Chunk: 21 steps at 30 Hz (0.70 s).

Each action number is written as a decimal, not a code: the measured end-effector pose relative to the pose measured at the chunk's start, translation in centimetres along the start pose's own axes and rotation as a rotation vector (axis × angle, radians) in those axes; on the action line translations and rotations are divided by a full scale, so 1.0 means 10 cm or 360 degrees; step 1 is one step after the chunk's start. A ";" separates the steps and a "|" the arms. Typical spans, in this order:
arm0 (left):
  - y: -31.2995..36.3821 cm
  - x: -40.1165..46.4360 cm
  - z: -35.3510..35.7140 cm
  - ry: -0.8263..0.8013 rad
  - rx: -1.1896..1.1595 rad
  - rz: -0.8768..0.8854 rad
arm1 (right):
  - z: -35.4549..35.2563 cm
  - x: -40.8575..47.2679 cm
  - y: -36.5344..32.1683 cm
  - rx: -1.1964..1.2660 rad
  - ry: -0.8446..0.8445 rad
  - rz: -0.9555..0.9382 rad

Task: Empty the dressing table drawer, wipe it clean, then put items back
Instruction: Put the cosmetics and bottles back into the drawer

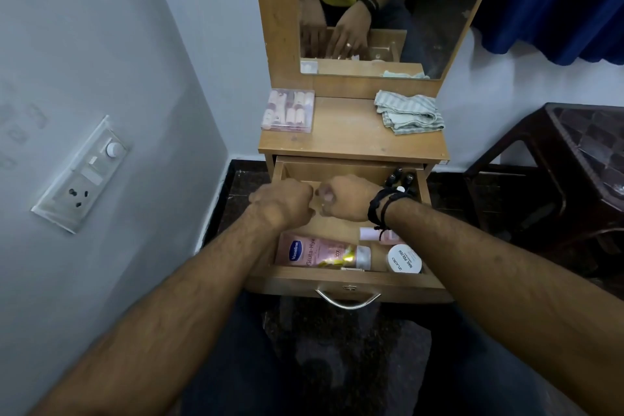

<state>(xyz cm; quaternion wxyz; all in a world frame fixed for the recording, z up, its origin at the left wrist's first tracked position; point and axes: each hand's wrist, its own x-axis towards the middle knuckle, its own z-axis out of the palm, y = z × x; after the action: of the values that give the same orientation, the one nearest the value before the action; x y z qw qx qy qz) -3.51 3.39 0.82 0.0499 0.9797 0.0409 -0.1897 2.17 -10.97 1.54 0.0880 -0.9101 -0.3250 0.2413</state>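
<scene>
While the drawer stands open at lower centre, something small and unclear is held by both hands; the lotion tube, light and slippery, is best gripped mid-body.

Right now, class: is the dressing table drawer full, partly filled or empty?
Partly filled. The open drawer holds a Vaseline tube, a white jar and dark bottles.

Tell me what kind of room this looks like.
Probably a bedroom corner at home: a wooden dressing table with a mirror, its open drawer holding a lotion bottle and other cosmetics.
</scene>
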 end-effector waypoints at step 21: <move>-0.58 0.72 -0.56 0.0566 -0.0294 -0.0236 | -0.43 0.96 -0.16 0.0073 0.0605 0.0406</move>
<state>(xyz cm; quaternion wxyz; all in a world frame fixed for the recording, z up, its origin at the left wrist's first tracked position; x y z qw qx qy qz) 4.60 10.18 2.84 0.1173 0.9833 0.1383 -0.0126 9.90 -3.64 2.08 0.1370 -0.9707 -0.1794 0.0818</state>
